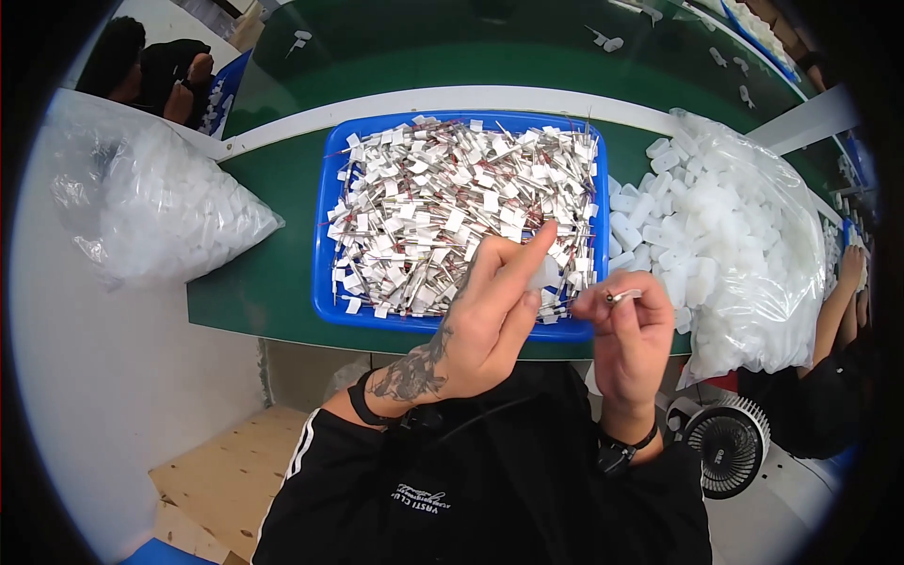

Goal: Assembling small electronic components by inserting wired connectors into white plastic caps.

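Observation:
Over the near right corner of a blue tray (pixel 318 273), my left hand (pixel 485 306) has its index finger stretched forward. A translucent white plastic piece (pixel 546 274) shows between its fingers and thumb, partly hidden. Just to the right, my right hand (pixel 629 330) pinches a small thin part with a white tag (pixel 622 297), its metal-coloured end showing. The two hands are close but apart. Filling the tray is a heap of thin metal-and-red wired parts (pixel 452 221) with white paper tags.
Right of the tray, white plastic pieces (pixel 650 212) spill from a clear bag (pixel 753 254). Another full clear bag (pixel 179 212) stands left. Beyond a white rail (pixel 414 97), a green surface (pixel 424 47) carries a few assembled pieces. A fan (pixel 725 447) is lower right; other people work at both sides.

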Demonstrator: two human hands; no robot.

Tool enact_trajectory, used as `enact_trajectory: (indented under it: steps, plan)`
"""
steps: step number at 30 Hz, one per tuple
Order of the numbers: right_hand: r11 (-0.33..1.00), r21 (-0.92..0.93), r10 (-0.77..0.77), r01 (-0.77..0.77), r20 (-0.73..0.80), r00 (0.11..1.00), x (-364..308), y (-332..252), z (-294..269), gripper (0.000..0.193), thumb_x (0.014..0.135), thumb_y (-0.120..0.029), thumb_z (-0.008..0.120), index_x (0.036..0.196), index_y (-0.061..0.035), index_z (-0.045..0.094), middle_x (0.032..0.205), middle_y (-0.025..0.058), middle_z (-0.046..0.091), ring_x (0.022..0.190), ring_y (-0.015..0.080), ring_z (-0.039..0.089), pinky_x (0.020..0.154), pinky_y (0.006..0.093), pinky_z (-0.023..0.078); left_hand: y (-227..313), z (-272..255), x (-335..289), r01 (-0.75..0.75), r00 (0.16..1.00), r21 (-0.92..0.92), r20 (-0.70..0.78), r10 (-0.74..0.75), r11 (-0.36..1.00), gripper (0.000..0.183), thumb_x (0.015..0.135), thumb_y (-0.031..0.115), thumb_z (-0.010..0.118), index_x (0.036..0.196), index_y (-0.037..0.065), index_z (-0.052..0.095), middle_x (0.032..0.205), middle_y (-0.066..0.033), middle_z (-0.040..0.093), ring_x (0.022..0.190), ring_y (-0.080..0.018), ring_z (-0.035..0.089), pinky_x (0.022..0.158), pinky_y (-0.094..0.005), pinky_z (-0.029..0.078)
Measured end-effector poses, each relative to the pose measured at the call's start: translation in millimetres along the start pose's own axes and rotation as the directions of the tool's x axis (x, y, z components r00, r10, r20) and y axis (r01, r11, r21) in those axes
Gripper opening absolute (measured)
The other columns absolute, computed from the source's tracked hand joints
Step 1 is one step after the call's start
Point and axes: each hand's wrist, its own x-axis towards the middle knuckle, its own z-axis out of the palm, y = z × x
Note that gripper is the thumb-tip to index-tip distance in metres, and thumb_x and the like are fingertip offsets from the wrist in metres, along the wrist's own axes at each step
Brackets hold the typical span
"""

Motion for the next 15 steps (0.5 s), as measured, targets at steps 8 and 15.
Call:
enact_trajectory:
  steps: [8, 15]
  plan:
    - [0.996, 0.081, -0.046, 0.038, 0.099, 0.994, 1.8, 11.8, 7.0, 0.021, 0.092, -0.018, 0.062, 0.096, 0.0022, 0.057, 0.084, 0.0104, 0.060, 0.094, 0.0236, 0.064, 0.082, 0.0344, 0.052, 4.7, -1.3, -4.4, 0.019, 0.999, 0.020, -0.051, -0.018, 1.000, 0.049, 0.083, -0.007, 0.059, 0.131, -0.007, 0.048, 0.105, -0.0181, 0.061, 0.093, -0.0208, 0.061, 0.081, -0.0280, 0.048]
    - [0.698, -0.622, -0.302, 0.355, 0.195, 0.933, -0.7, -15.5, 12.8, 0.014, 0.072, 0.010, 0.065, 0.084, 0.0045, 0.064, 0.078, 0.0127, 0.065, 0.072, 0.0175, 0.061, 0.063, 0.0260, 0.046, 3.0, -25.5, -2.1, 0.353, 0.914, -0.703, 0.119, -0.387, 0.617, 0.038, 0.075, -0.006, 0.069, 0.111, -0.002, 0.057, 0.109, -0.0251, 0.064, 0.079, -0.0283, 0.070, 0.068, -0.0322, 0.058]
